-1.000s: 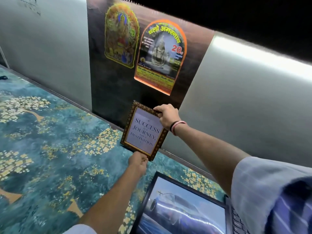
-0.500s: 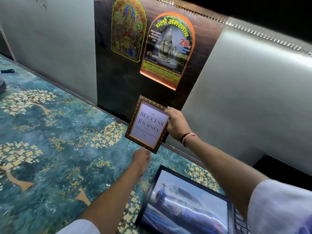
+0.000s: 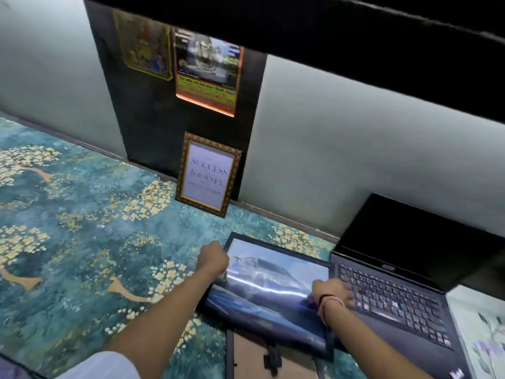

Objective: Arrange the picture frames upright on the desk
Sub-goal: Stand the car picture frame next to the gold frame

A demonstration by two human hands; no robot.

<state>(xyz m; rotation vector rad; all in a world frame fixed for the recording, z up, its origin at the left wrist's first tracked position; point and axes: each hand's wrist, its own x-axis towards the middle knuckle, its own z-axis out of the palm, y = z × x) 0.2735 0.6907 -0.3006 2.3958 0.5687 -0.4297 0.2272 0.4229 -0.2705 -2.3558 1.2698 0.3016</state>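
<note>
1. I am at a desk covered with a teal cloth printed with gold blossom trees (image 3: 82,214). In the lower centre of the picture lies a large black-framed picture of a silver-blue car (image 3: 273,294), flat, with its right edge just beside an open black laptop (image 3: 396,296).
2. My left hand (image 3: 214,259) is closed on the car picture's upper left corner. My right hand (image 3: 332,292) rests at its right edge, close to the laptop keys; it is blurred, so I cannot tell whether its fingers are wrapped around the frame.
3. To do this step well, I judge I should grip both side edges firmly, tip the top edge up and away from me, and lean it against the grey wall panel (image 3: 328,132), keeping it clear of the laptop screen.
4. Below the car picture, at the bottom centre, a frame lying face down with a brown cardboard back (image 3: 251,356) awaits its turn.
5. In the centre, a small gold-patterned frame (image 3: 207,173) already stands upright against a dark wall panel. Its card reads "SUCCESS", "JOURNEY", then a blurred word, perhaps "DESTINATION".
6. Two posters above it are too blurred to read.
</note>
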